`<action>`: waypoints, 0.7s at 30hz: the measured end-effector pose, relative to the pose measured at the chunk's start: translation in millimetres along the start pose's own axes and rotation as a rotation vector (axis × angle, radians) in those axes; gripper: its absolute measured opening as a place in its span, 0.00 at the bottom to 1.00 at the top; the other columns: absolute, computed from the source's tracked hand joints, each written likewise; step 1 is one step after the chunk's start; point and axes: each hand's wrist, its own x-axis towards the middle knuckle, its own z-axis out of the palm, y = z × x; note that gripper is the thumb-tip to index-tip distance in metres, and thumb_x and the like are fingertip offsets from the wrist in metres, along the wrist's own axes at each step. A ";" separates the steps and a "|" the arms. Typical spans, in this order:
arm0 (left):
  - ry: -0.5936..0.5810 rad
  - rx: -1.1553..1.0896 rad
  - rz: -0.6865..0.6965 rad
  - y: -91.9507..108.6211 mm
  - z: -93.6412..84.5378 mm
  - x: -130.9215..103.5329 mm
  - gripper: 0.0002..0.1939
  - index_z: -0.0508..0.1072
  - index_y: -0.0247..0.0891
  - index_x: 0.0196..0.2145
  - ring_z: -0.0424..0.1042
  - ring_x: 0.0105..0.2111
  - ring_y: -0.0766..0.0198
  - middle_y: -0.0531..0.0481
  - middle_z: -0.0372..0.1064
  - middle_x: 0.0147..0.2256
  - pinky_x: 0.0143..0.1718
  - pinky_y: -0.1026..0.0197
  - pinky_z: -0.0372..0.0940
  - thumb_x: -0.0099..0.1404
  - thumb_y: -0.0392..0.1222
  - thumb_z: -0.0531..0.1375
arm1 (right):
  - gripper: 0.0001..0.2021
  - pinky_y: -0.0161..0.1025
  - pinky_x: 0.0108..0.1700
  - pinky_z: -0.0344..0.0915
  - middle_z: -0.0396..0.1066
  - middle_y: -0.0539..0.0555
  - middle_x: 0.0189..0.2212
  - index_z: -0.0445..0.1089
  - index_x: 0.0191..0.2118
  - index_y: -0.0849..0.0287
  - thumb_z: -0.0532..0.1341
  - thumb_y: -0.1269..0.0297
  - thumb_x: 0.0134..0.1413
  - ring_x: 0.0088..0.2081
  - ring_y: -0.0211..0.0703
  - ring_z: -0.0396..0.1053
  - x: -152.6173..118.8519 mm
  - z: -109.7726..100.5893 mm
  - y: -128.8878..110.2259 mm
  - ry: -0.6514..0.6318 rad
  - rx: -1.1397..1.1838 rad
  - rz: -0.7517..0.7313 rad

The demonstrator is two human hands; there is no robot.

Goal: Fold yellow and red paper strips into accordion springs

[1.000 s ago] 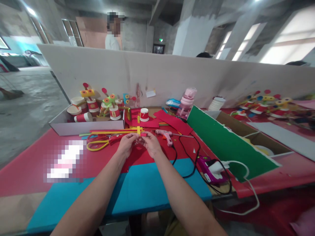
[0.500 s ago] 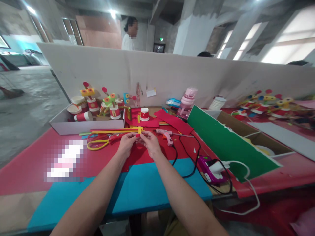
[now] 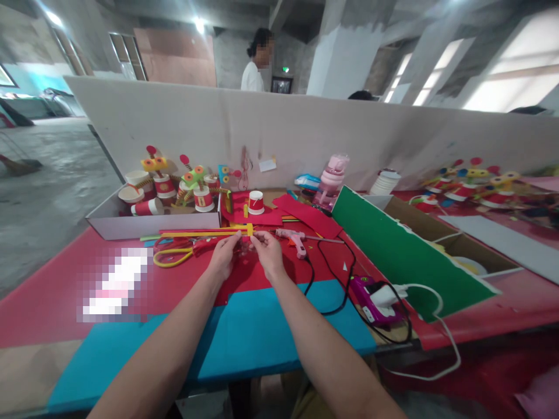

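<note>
A small yellow piece (image 3: 250, 229), with a bit of red under it, stands between my two hands. My right hand (image 3: 268, 253) pinches it at its lower right, by thumb and fingertips. Just left of it, my left hand (image 3: 223, 255) has thumb and forefinger pressed together; what they hold, if anything, is too small to make out. Long yellow strips (image 3: 196, 234) lie behind my left hand. Yellow-handled and red-handled tools, partly covered, lie near its wrist, with a yellow loop handle (image 3: 172, 258) showing. Right of my right hand lies a pink glue gun (image 3: 297, 241).
A white-walled box (image 3: 174, 224) holds paper-cup figures at the left. Behind my hands stands a red-and-white paper cup (image 3: 256, 202). At the right are a green-sided box (image 3: 410, 250) and a purple power block (image 3: 375, 305) with cables. A person (image 3: 253, 73) is beyond the partition.
My hands have moved slightly apart, the left fingertips shifting left and up from the yellow piece. The person beyond the partition has moved to the right.
</note>
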 end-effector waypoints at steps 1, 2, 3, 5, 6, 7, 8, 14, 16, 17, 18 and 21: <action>-0.017 0.012 0.012 0.1 0.5 -0.3 0.18 0.75 0.31 0.25 0.67 0.23 0.67 0.48 0.70 0.23 0.24 0.65 0.60 0.49 0.52 0.67 | 0.11 0.36 0.32 0.69 0.72 0.49 0.27 0.69 0.33 0.59 0.64 0.58 0.43 0.26 0.37 0.69 -0.3 0.2 -0.4 0.004 0.003 -0.010; -0.045 0.036 0.032 -0.1 0.9 -0.5 0.17 0.75 0.31 0.26 0.67 0.23 0.68 0.48 0.71 0.24 0.25 0.65 0.60 0.50 0.51 0.68 | 0.11 0.36 0.32 0.69 0.72 0.49 0.27 0.69 0.33 0.59 0.64 0.58 0.44 0.27 0.38 0.70 -0.5 0.4 -0.5 0.008 0.016 -0.012; -0.073 0.068 0.057 -0.6 1.0 -0.5 0.16 0.75 0.31 0.26 0.67 0.24 0.68 0.48 0.71 0.24 0.26 0.66 0.60 0.49 0.50 0.68 | 0.12 0.36 0.32 0.69 0.72 0.49 0.27 0.69 0.33 0.59 0.64 0.58 0.44 0.27 0.38 0.70 -0.6 0.7 -0.3 0.011 0.033 -0.008; -0.101 0.122 0.106 -2.1 0.6 -0.1 0.14 0.76 0.32 0.27 0.66 0.24 0.69 0.49 0.71 0.24 0.27 0.66 0.59 0.48 0.46 0.69 | 0.11 0.36 0.32 0.69 0.72 0.49 0.26 0.69 0.32 0.59 0.65 0.58 0.43 0.27 0.38 0.70 -0.6 1.3 0.8 0.013 0.059 0.002; -0.101 0.138 0.125 -2.7 0.2 0.3 0.13 0.76 0.32 0.27 0.66 0.23 0.69 0.50 0.71 0.23 0.27 0.66 0.59 0.48 0.45 0.69 | 0.11 0.36 0.32 0.69 0.71 0.49 0.26 0.69 0.31 0.59 0.65 0.58 0.42 0.27 0.38 0.70 -0.5 1.6 1.3 0.012 0.069 0.006; -0.098 0.146 0.142 -3.2 -0.3 0.7 0.12 0.76 0.32 0.26 0.66 0.23 0.69 0.50 0.71 0.23 0.27 0.65 0.59 0.48 0.45 0.69 | 0.11 0.36 0.32 0.69 0.71 0.48 0.25 0.69 0.31 0.59 0.66 0.59 0.41 0.26 0.37 0.69 -0.3 1.9 1.7 0.007 0.085 0.014; -0.098 0.151 0.156 -3.5 -0.7 1.1 0.12 0.76 0.32 0.25 0.66 0.23 0.69 0.50 0.70 0.22 0.28 0.65 0.59 0.49 0.45 0.69 | 0.11 0.36 0.32 0.69 0.71 0.48 0.24 0.69 0.30 0.59 0.66 0.59 0.40 0.26 0.37 0.69 0.0 2.1 1.7 -0.001 0.110 0.026; -0.073 0.179 0.196 -2.7 -2.9 3.3 0.11 0.76 0.33 0.24 0.65 0.22 0.69 0.51 0.69 0.21 0.27 0.65 0.59 0.47 0.44 0.68 | 0.17 0.38 0.36 0.69 0.73 0.49 0.25 0.72 0.35 0.59 0.69 0.58 0.35 0.27 0.37 0.70 1.8 -0.6 -1.3 -0.098 0.202 0.128; -0.068 0.199 0.203 -3.0 -3.2 3.8 0.11 0.76 0.33 0.23 0.64 0.22 0.69 0.51 0.69 0.20 0.26 0.65 0.58 0.46 0.44 0.69 | 0.16 0.39 0.37 0.68 0.74 0.50 0.26 0.74 0.33 0.60 0.69 0.58 0.35 0.28 0.38 0.70 2.8 -2.1 -0.3 -0.095 0.157 0.113; -0.065 0.209 0.207 -3.2 -3.2 3.9 0.11 0.76 0.33 0.23 0.64 0.21 0.69 0.51 0.68 0.20 0.26 0.66 0.57 0.46 0.44 0.69 | 0.16 0.40 0.37 0.68 0.74 0.50 0.26 0.74 0.33 0.60 0.69 0.58 0.35 0.28 0.39 0.70 3.3 -2.7 0.8 -0.088 0.141 0.099; -0.062 0.216 0.209 -3.4 -3.0 3.9 0.12 0.75 0.33 0.22 0.63 0.21 0.70 0.52 0.68 0.19 0.25 0.66 0.57 0.46 0.45 0.69 | 0.15 0.40 0.38 0.68 0.75 0.50 0.26 0.75 0.32 0.60 0.69 0.58 0.36 0.28 0.39 0.70 3.7 -3.0 2.1 -0.085 0.135 0.087; -0.043 0.218 0.203 -3.2 -1.6 3.2 0.13 0.76 0.33 0.22 0.63 0.21 0.70 0.52 0.68 0.19 0.25 0.66 0.57 0.45 0.46 0.69 | 0.14 0.41 0.39 0.69 0.74 0.50 0.25 0.75 0.32 0.60 0.69 0.58 0.36 0.27 0.39 0.70 4.3 -2.5 5.5 -0.085 0.172 0.085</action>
